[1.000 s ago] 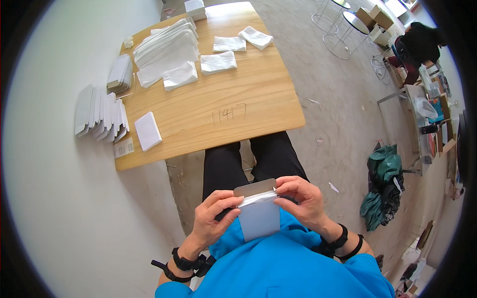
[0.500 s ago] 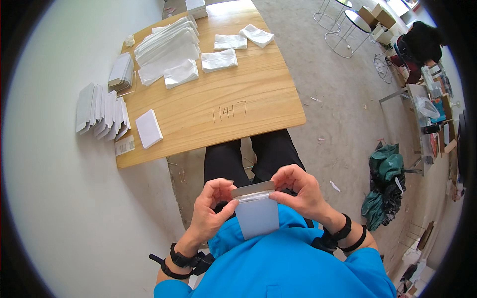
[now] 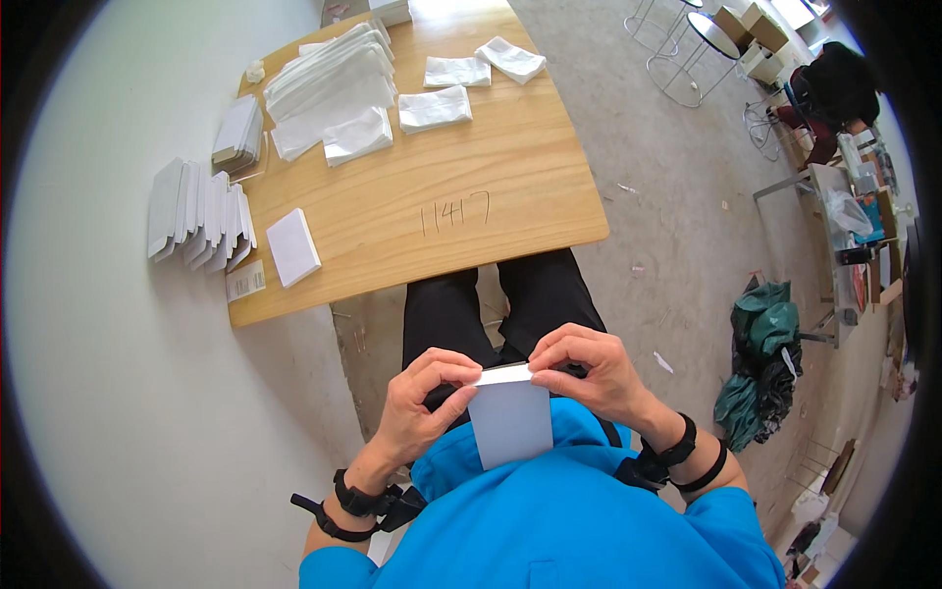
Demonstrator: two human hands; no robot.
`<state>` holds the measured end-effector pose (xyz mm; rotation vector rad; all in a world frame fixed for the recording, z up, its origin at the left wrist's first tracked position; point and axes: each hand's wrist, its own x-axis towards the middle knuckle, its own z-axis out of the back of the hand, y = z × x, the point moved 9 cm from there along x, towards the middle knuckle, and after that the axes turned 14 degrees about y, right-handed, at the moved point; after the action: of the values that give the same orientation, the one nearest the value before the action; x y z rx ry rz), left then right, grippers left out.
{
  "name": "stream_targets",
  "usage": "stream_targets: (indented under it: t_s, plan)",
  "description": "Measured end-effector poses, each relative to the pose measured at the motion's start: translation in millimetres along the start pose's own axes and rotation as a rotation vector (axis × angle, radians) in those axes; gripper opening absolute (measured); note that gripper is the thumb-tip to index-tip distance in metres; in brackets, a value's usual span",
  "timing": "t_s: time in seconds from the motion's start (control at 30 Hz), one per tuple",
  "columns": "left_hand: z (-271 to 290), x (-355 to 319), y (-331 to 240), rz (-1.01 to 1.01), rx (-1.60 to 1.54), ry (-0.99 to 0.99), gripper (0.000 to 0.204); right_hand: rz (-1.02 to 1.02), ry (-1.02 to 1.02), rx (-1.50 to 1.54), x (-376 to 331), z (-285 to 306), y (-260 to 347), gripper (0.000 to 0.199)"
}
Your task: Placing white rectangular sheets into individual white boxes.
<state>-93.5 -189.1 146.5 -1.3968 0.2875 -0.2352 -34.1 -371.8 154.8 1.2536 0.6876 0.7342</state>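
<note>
Box (image 3: 510, 422) now tilted flatter against our chest, left hand (image 3: 424, 398) and right hand (image 3: 589, 368) fingers pinched shut on its top flap, table (image 3: 530, 211) untouched.

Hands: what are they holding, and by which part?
Both hands, left and right, hold a small white box by its top edge, fingertips pinching it at either end.

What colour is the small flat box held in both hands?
White; the small flat box shows best in the head view.

Both hands, left (image 3: 424, 398) and right (image 3: 587, 368), are raised close together, fingertips apparently pinched.
</note>
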Motion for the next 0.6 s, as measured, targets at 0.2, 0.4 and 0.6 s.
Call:
stream_targets:
  t_s: [0.2,0.4,0.6]
  plan:
    - [-5,-3,1,0.055,-0.077,0.01,0.014,-0.087,-0.029,0.052,3,0,-1,0.01]
    - [-9,-3,7,0.103,-0.161,-0.006,0.015,-0.123,-0.034,0.133,1,-2,-5,0.008]
    - [-11,-2,11,0.201,-0.291,-0.042,0.016,-0.159,-0.027,0.155,1,-4,-7,0.009]
